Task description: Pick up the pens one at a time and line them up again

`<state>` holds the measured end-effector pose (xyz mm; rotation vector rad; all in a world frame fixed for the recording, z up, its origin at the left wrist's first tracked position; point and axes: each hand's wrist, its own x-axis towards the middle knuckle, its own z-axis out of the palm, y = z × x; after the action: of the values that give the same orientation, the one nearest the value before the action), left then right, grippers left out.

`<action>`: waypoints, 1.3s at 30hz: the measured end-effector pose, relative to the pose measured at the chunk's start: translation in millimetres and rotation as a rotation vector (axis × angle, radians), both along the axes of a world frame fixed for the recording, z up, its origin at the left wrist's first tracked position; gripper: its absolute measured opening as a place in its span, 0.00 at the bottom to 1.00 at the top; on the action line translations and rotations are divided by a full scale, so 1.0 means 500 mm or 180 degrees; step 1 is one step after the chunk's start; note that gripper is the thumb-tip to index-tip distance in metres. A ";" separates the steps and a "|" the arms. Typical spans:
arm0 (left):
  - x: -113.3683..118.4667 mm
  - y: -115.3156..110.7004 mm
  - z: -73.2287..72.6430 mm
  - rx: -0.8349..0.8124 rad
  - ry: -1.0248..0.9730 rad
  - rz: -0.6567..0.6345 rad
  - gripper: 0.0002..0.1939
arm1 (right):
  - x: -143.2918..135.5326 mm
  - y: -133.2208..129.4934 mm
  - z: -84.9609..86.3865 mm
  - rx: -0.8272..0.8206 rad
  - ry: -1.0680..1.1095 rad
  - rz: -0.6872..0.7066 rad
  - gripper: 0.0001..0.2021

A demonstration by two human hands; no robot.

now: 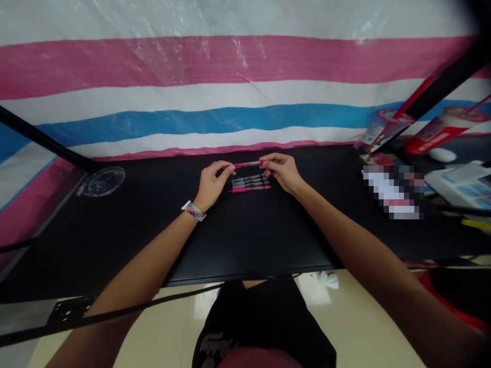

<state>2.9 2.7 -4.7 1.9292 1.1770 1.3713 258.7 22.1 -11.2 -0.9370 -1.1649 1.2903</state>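
Between my two hands a pink-and-clear pen [248, 164] is stretched level above the dark tabletop. My left hand [213, 180] pinches its left end with thumb and fingers, and a patterned band circles that wrist. At the other end, the pen is pinched by my right hand [283, 170]. Just below it, on the table, several pens lie side by side: black-and-clear pens [248, 180] at the back and a pink pen [249, 188] nearest me. The fingertips of my right hand partly cover the right ends of the black pens.
A clear plastic lid [103, 181] lies at the left of the black table [153, 214]. To the right stand a clear cup [383, 130] with a red straw and a red-and-white cup [437, 130]. A white mouse-like object [443, 155] and a blurred-out item [391, 191] are nearby.
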 end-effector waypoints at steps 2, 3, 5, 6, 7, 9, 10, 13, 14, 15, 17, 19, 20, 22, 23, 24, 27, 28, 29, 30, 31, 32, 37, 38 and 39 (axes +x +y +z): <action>0.002 -0.001 0.002 -0.0058 -0.0097 -0.0023 0.11 | 0.000 -0.002 0.006 -0.0026 0.0147 0.0165 0.12; 0.003 -0.002 0.004 -0.0092 -0.0155 -0.0047 0.13 | -0.001 -0.003 0.009 -0.0066 0.0267 0.0310 0.13; 0.006 -0.004 0.006 -0.0138 -0.0249 -0.0092 0.14 | -0.003 -0.009 0.018 -0.0213 0.0542 0.0672 0.17; 0.007 -0.005 0.007 -0.0144 -0.0277 -0.0105 0.15 | -0.005 -0.013 0.022 -0.0308 0.0648 0.0834 0.20; 0.008 -0.006 0.008 -0.0141 -0.0299 -0.0108 0.15 | -0.007 -0.016 0.026 -0.0399 0.0711 0.0962 0.23; 0.009 -0.006 0.008 -0.0125 -0.0334 -0.0089 0.16 | -0.011 -0.024 0.033 -0.0526 0.0722 0.1100 0.28; 0.008 -0.006 0.008 -0.0118 -0.0352 -0.0079 0.16 | -0.013 -0.027 0.035 -0.0559 0.0701 0.1129 0.30; 0.007 -0.006 0.007 -0.0120 -0.0384 -0.0067 0.16 | -0.015 -0.031 0.039 -0.0606 0.0735 0.1165 0.31; 0.007 -0.006 0.007 -0.0129 -0.0390 -0.0068 0.16 | -0.015 -0.031 0.039 -0.0618 0.0785 0.1171 0.30; 0.007 -0.006 0.007 -0.0134 -0.0390 -0.0065 0.16 | -0.015 -0.030 0.039 -0.0630 0.0847 0.1179 0.28; 0.007 -0.007 0.007 -0.0120 -0.0373 -0.0042 0.17 | -0.014 -0.028 0.036 -0.0659 0.1007 0.1205 0.25; 0.008 -0.007 0.007 -0.0074 -0.0367 -0.0027 0.17 | -0.014 -0.026 0.031 -0.0695 0.1159 0.1210 0.22; 0.009 -0.007 0.006 -0.0052 -0.0399 -0.0030 0.16 | -0.015 -0.025 0.029 -0.0705 0.1211 0.1188 0.21; 0.012 -0.006 0.003 -0.0007 -0.0572 -0.0055 0.14 | -0.017 -0.024 0.024 -0.0710 0.1287 0.1098 0.19; 0.013 -0.005 0.001 0.0006 -0.0682 -0.0077 0.15 | -0.018 -0.024 0.023 -0.0717 0.1332 0.1055 0.19; 0.014 -0.004 -0.001 0.0014 -0.0784 -0.0099 0.15 | -0.019 -0.024 0.022 -0.0734 0.1396 0.1039 0.19; 0.014 0.000 -0.007 0.0025 -0.0951 -0.0138 0.16 | -0.020 -0.024 0.022 -0.0834 0.1622 0.1129 0.21; 0.013 0.001 -0.008 0.0024 -0.0977 -0.0136 0.16 | -0.020 -0.025 0.023 -0.0862 0.1663 0.1158 0.21; 0.013 0.002 -0.010 0.0026 -0.1003 -0.0129 0.15 | -0.020 -0.025 0.024 -0.0877 0.1682 0.1160 0.21; 0.012 0.003 -0.011 0.0023 -0.1028 -0.0126 0.15 | -0.020 -0.025 0.024 -0.0883 0.1683 0.1139 0.20; 0.011 0.004 -0.012 0.0017 -0.1055 -0.0130 0.14 | -0.019 -0.025 0.024 -0.0881 0.1678 0.1105 0.19; 0.011 0.004 -0.012 0.0010 -0.1086 -0.0139 0.14 | -0.019 -0.026 0.024 -0.0876 0.1677 0.1083 0.19; 0.010 0.006 -0.014 -0.0004 -0.1195 -0.0183 0.11 | -0.020 -0.027 0.023 -0.0819 0.1719 0.1141 0.22; 0.010 0.005 -0.014 -0.0014 -0.1201 -0.0190 0.11 | -0.021 -0.028 0.023 -0.0810 0.1715 0.1126 0.21; 0.011 0.005 -0.013 -0.0022 -0.1207 -0.0198 0.11 | -0.022 -0.028 0.022 -0.0803 0.1709 0.1089 0.20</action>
<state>8.4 4.9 -11.4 1.5921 0.9286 1.6067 247.9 8.2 -0.1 -0.5183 -0.7654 1.8586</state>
